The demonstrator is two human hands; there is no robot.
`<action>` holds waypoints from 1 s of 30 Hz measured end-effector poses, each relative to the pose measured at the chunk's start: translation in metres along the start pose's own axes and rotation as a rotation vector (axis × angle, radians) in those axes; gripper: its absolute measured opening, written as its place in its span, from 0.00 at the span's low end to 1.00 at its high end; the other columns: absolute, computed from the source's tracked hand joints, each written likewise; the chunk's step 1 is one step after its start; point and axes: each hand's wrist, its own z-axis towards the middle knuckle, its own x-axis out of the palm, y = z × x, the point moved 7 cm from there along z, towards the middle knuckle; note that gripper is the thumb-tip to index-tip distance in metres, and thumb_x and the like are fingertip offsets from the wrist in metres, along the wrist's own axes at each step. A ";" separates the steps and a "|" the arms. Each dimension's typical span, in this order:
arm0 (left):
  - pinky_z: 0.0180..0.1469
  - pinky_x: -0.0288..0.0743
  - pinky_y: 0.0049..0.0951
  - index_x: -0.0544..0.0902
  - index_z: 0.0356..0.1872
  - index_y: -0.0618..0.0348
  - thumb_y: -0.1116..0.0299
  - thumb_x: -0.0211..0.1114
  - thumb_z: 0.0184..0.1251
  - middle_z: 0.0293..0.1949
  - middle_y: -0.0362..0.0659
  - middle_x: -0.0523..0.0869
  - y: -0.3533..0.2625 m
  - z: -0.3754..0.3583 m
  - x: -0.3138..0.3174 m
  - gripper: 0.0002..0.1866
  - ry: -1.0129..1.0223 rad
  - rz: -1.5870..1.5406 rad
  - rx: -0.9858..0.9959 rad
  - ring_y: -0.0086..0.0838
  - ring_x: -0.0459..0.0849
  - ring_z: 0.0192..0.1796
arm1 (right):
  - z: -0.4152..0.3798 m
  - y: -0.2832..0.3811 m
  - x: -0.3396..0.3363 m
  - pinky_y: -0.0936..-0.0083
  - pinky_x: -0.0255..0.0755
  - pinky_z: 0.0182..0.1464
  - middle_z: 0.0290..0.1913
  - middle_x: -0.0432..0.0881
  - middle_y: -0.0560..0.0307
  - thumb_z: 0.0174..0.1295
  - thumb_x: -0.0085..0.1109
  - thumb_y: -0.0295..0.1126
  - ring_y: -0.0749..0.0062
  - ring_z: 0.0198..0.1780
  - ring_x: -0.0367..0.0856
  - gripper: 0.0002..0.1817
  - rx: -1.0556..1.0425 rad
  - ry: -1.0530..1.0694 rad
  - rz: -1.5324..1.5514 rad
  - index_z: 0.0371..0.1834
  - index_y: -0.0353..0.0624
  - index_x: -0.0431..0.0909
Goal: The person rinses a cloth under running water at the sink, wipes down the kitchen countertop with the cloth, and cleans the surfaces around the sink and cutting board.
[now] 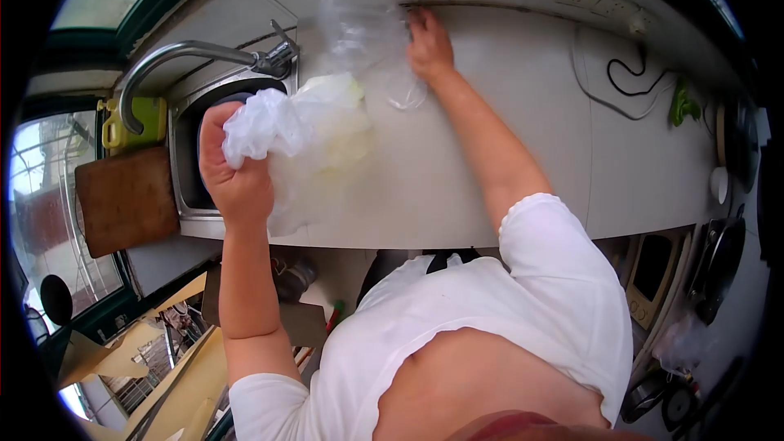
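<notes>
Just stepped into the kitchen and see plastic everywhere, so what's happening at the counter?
A person in a white top stands at a pale stone counter beside a steel sink. The left hand is closed around the bunched neck of a thin translucent plastic bag that holds something pale, possibly a cabbage. The right hand is stretched to the back edge of the counter, pressing on a second clear crumpled plastic bag. A curved metal tap arches over the sink, with a brown wooden cutting board alongside.

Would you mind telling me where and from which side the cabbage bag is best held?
Probably at its bunched neck, from the sink side: the plastic gathers there into a narrow twist, where the left hand grips it, while the cabbage bulges wide toward the right hand.
</notes>
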 end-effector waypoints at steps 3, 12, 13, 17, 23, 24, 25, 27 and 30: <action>0.44 0.65 0.14 0.74 0.41 0.59 0.78 0.62 0.57 0.36 0.32 0.76 -0.006 -0.020 -0.027 0.11 -0.095 0.057 -0.051 0.14 0.72 0.39 | -0.009 0.041 0.011 0.52 0.46 0.67 0.64 0.62 0.47 0.52 0.48 0.34 0.55 0.66 0.57 0.26 0.064 0.211 0.002 0.58 0.43 0.70; 0.44 0.65 0.15 0.73 0.38 0.60 0.79 0.61 0.56 0.35 0.34 0.75 -0.013 -0.061 -0.076 0.09 -0.209 0.171 -0.030 0.15 0.72 0.38 | 0.030 0.102 0.027 0.63 0.69 0.50 0.45 0.80 0.48 0.52 0.57 0.44 0.61 0.47 0.78 0.22 0.141 0.472 0.018 0.51 0.51 0.77; 0.44 0.65 0.15 0.73 0.38 0.60 0.79 0.61 0.56 0.35 0.34 0.75 -0.013 -0.064 -0.081 0.09 -0.226 0.165 -0.038 0.15 0.72 0.38 | 0.039 0.100 0.007 0.62 0.72 0.43 0.39 0.81 0.47 0.51 0.56 0.40 0.54 0.41 0.79 0.18 0.052 0.204 0.141 0.46 0.48 0.78; 0.47 0.67 0.18 0.73 0.41 0.59 0.81 0.58 0.55 0.36 0.35 0.76 -0.011 -0.080 -0.097 0.12 -0.223 0.136 -0.061 0.17 0.74 0.40 | 0.045 0.044 -0.122 0.69 0.75 0.35 0.31 0.82 0.48 0.52 0.55 0.32 0.56 0.32 0.81 0.13 -0.037 -0.052 0.315 0.41 0.45 0.80; 0.49 0.68 0.19 0.73 0.42 0.59 0.83 0.58 0.53 0.37 0.34 0.76 -0.015 -0.080 -0.096 0.14 -0.192 0.250 -0.035 0.17 0.74 0.41 | 0.024 -0.054 -0.259 0.62 0.65 0.56 0.61 0.68 0.44 0.50 0.63 0.40 0.54 0.57 0.71 0.30 0.188 -0.048 -0.695 0.60 0.52 0.69; 0.49 0.68 0.19 0.74 0.42 0.59 0.83 0.58 0.53 0.37 0.34 0.76 -0.014 -0.080 -0.094 0.14 -0.193 0.277 -0.036 0.17 0.74 0.41 | 0.023 -0.043 -0.278 0.60 0.62 0.59 0.63 0.65 0.44 0.50 0.63 0.39 0.53 0.59 0.69 0.31 0.207 -0.145 -0.821 0.61 0.52 0.68; 0.47 0.67 0.18 0.73 0.40 0.60 0.82 0.59 0.54 0.36 0.34 0.75 -0.012 -0.079 -0.094 0.12 -0.216 0.250 -0.048 0.16 0.73 0.40 | 0.026 -0.024 -0.281 0.60 0.62 0.59 0.61 0.67 0.45 0.50 0.63 0.39 0.54 0.58 0.70 0.29 0.088 -0.251 -0.724 0.59 0.51 0.70; 0.43 0.65 0.15 0.73 0.36 0.60 0.81 0.60 0.54 0.34 0.33 0.73 -0.009 -0.079 -0.092 0.09 -0.249 0.201 -0.077 0.16 0.70 0.37 | 0.017 0.019 -0.275 0.60 0.62 0.58 0.58 0.71 0.46 0.50 0.62 0.38 0.55 0.56 0.71 0.26 -0.134 -0.448 -0.522 0.55 0.50 0.73; 0.43 0.64 0.15 0.73 0.36 0.61 0.81 0.61 0.54 0.34 0.33 0.73 -0.002 -0.080 -0.091 0.10 -0.250 0.176 -0.076 0.16 0.70 0.37 | 0.003 0.050 -0.161 0.61 0.63 0.58 0.52 0.73 0.49 0.52 0.60 0.37 0.58 0.57 0.69 0.19 -0.271 -0.240 0.069 0.49 0.50 0.77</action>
